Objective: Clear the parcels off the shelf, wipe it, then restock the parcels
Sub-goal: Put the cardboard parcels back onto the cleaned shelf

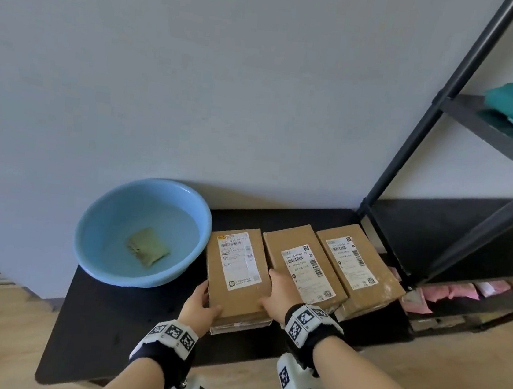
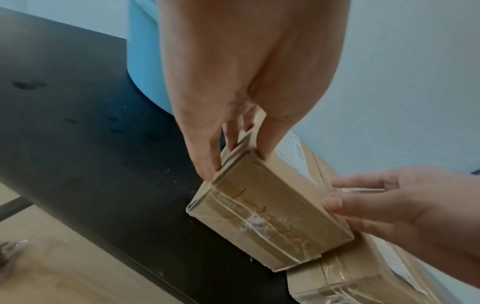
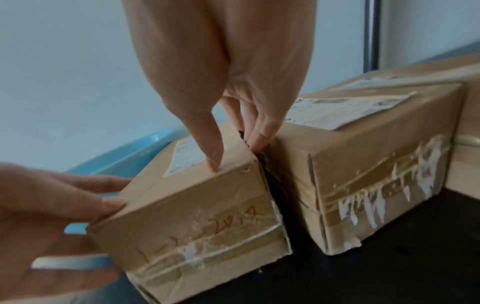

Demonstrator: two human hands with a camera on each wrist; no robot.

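Gripping the leftmost cardboard parcel [image 1: 239, 272] from both long sides, the person holds it at its near end: the left hand [image 1: 201, 304] has its thumb on the top face and its fingers [image 2: 207, 162] curled against the left side, and the right hand [image 1: 278, 296] pinches the right side, thumb on top and fingers [image 3: 257, 139] pushed down into the narrow gap next to the middle parcel [image 1: 304, 271]. The parcel lies on the black low table [image 1: 100, 320], toward its front edge, between the blue basin [image 1: 107, 260] at the left and the two other parcels at the right. Its long axis runs from the front edge toward the wall, so the short taped end faces the person and both hands are equally near. I cannot tell whether it is being set down or taken up; its near end seems a little raised in the wrist views. The shelf rack [image 1: 468, 122] stands past the right end of the table, so a restocking move would carry the parcel to the right, over the other two. The cloth [image 1: 148, 246] lies in the basin's water.
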